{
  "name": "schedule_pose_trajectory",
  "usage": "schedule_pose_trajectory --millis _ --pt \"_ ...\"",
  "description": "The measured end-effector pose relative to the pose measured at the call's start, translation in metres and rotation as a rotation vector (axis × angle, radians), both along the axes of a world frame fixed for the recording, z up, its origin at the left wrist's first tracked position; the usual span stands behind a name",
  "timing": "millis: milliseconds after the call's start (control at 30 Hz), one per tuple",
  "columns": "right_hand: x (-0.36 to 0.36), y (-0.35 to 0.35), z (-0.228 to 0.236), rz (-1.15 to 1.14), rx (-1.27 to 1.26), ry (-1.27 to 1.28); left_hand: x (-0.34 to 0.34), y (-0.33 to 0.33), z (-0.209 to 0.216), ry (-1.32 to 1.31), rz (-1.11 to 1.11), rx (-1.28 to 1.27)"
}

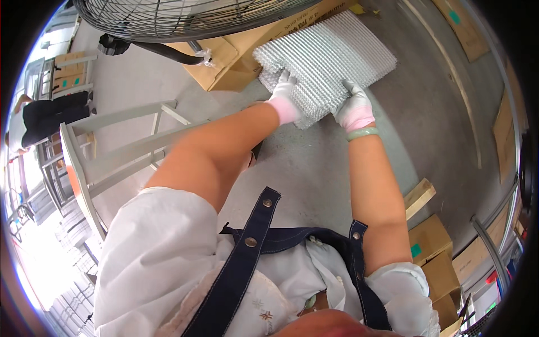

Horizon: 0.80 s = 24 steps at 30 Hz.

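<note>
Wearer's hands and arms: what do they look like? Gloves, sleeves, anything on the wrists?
Left hand and right hand: whitish gloves, pink cuffs. Right wrist also has a pale green bangle. Forearms bare; loose white sleeves end around the elbows.

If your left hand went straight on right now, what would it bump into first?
Probably the bubble wrap: the left hand seems to touch it. The cardboard box looks farther on, but depth is unclear.

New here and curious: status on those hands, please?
Left hand, right hand: both holding bubble wrap. Cardboard box just beyond. Fan at view's top.
</note>
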State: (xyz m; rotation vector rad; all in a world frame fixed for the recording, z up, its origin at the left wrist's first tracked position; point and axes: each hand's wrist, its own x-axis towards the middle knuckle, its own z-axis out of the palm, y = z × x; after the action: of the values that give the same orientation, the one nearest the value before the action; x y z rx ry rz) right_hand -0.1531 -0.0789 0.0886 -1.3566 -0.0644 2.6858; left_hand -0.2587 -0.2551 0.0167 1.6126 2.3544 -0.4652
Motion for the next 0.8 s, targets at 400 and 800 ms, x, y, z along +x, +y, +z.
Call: schedule_pose_trajectory --millis 400,800 --pt "0.137 0.045 0.128 0.028 1.148 0.011 -0.002 0.02 -0.008 0.036 0.13 -0.044" --pt "0.315 0.016 0.243 -0.052 1.061 -0.116 0.128 0.161 0.304 -1.923 0.764 0.255"
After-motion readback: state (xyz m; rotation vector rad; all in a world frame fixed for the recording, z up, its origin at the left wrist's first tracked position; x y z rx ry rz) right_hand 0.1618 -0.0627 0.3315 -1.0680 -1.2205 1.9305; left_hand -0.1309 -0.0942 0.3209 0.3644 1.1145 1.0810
